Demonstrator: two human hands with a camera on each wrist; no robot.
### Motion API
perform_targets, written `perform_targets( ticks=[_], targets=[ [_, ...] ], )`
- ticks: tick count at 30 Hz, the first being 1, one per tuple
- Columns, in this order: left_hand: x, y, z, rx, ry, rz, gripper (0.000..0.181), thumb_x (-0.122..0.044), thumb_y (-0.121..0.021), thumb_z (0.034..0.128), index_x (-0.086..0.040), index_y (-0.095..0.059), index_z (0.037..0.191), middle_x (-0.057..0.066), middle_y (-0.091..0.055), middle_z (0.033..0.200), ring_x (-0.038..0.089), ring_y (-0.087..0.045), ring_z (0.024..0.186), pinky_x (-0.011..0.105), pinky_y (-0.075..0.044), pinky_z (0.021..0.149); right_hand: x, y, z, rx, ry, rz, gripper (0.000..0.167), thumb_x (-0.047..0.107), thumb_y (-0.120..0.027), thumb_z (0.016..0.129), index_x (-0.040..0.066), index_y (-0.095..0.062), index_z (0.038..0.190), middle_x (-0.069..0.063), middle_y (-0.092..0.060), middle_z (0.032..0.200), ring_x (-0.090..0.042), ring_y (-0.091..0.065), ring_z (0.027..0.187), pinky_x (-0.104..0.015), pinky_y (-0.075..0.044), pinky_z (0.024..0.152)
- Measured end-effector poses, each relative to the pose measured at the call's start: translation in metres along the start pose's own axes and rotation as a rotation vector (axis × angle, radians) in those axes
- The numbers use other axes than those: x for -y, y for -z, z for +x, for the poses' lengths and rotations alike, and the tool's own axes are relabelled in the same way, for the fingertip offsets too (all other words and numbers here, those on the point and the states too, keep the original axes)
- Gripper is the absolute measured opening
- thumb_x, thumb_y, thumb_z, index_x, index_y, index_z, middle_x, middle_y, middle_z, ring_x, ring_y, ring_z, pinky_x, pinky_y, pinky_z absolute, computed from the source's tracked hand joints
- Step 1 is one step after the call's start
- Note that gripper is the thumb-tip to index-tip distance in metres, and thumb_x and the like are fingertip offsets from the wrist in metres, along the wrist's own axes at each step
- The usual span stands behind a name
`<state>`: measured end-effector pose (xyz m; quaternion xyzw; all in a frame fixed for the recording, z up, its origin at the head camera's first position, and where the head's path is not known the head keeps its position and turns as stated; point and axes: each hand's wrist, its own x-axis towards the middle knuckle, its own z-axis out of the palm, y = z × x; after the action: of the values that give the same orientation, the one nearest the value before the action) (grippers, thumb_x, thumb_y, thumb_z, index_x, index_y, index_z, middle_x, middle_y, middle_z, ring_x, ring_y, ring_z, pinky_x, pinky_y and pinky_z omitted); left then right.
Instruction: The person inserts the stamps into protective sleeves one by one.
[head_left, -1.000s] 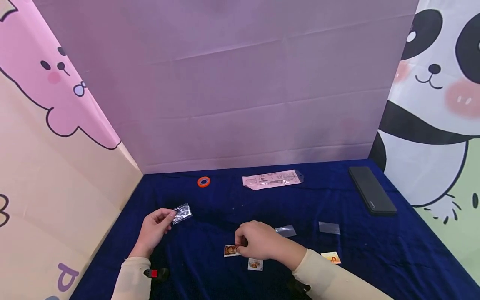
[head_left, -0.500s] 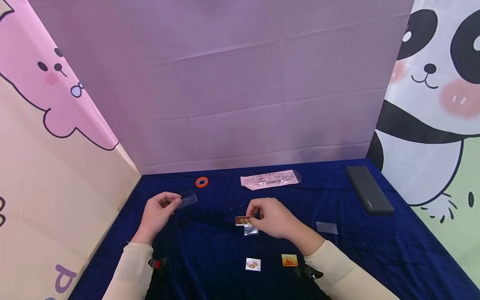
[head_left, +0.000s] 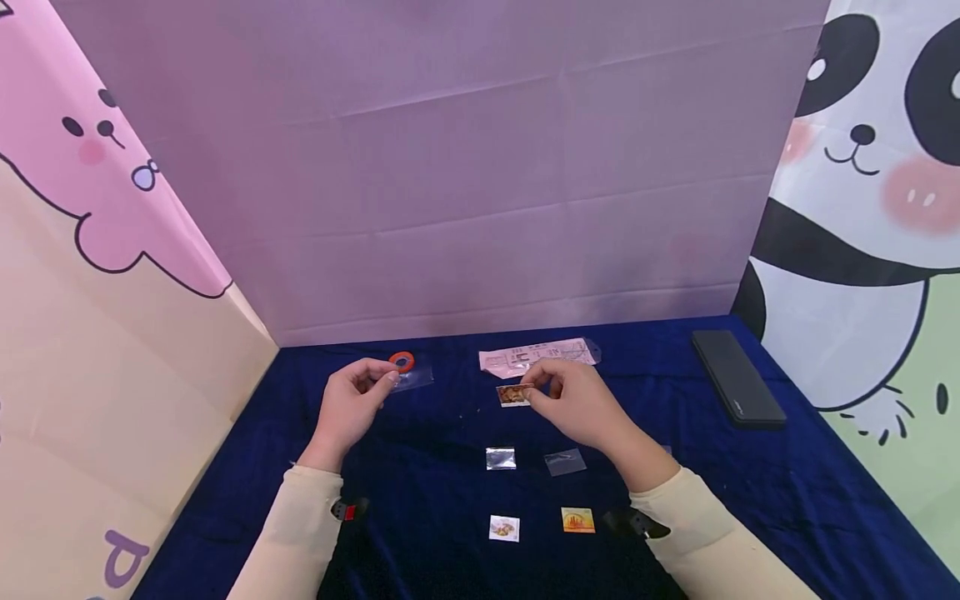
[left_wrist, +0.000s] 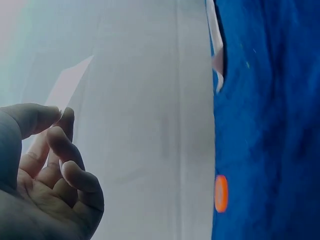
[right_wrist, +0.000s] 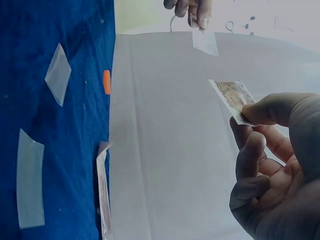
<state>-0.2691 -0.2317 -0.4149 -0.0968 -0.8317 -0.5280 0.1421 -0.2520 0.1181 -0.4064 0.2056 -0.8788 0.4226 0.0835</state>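
Between thumb and fingertips, my left hand (head_left: 352,408) pinches a small clear plastic sleeve (head_left: 416,377), raised above the cloth. My right hand (head_left: 581,404) pinches a small brown picture stamp (right_wrist: 232,95) by one edge; its border is white and looks serrated. The stamp and the sleeve are apart, both held up off the table. Below lie two more stamps, a white one (head_left: 504,528) and a yellow-orange one (head_left: 578,520). A shiny clear sleeve (head_left: 500,458) and another clear sleeve (head_left: 565,462) lie beyond them. My right forearm hides most of a further clear piece.
At the back of the dark blue cloth (head_left: 450,533) lie an orange ring-shaped roll (head_left: 402,361) and a pink printed packet (head_left: 502,360). A flat dark grey case (head_left: 738,379) is at the right. Fabric walls (head_left: 525,208) enclose the back and sides.
Off the table, my right hand has carried the brown stamp upward and away. My left hand has moved right with its sleeve. The sleeves and stamps beneath my right hand now show.
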Motion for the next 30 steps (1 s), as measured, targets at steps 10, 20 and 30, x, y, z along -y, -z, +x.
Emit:
perform_targets(
  ticks=[10,20,30],
  targets=[
    [-0.031,-0.026,0.007,0.04,-0.096,-0.051,0.018,-0.024,-0.073,0.1014,-0.014,-0.078,0.115,0.014,-0.068,0.09,0.022,-0.056,0.065,0.028,-0.048,0.056,0.0,0.018,0.002,-0.072,-0.028,0.025,0.011,0.016,-0.074,0.098,0.016,-0.079,0.108,-0.002,-0.06,0.076,-0.021,-0.051,0.062,-0.032,-0.041,0.05],
    [-0.048,-0.053,0.006,0.035,-0.095,-0.098,0.013,-0.026,-0.073,0.1014,-0.015,-0.078,0.107,0.002,-0.071,0.093,0.026,-0.059,0.062,0.032,-0.052,0.059,0.004,0.026,0.002,-0.152,-0.032,0.102,0.009,0.017,-0.074,0.099,0.014,-0.078,0.107,-0.006,-0.064,0.081,-0.025,-0.052,0.066,-0.031,-0.042,0.053],
    [-0.073,-0.064,-0.005,0.044,-0.051,-0.214,0.014,-0.007,-0.075,0.0971,-0.003,-0.076,0.111,0.015,-0.074,0.099,0.03,-0.054,0.056,0.024,-0.045,0.053,0.009,0.03,-0.002,-0.191,-0.019,0.181,0.011,0.018,-0.073,0.101,0.014,-0.078,0.109,-0.008,-0.064,0.082,-0.026,-0.051,0.066,-0.029,-0.043,0.053]
  ],
)
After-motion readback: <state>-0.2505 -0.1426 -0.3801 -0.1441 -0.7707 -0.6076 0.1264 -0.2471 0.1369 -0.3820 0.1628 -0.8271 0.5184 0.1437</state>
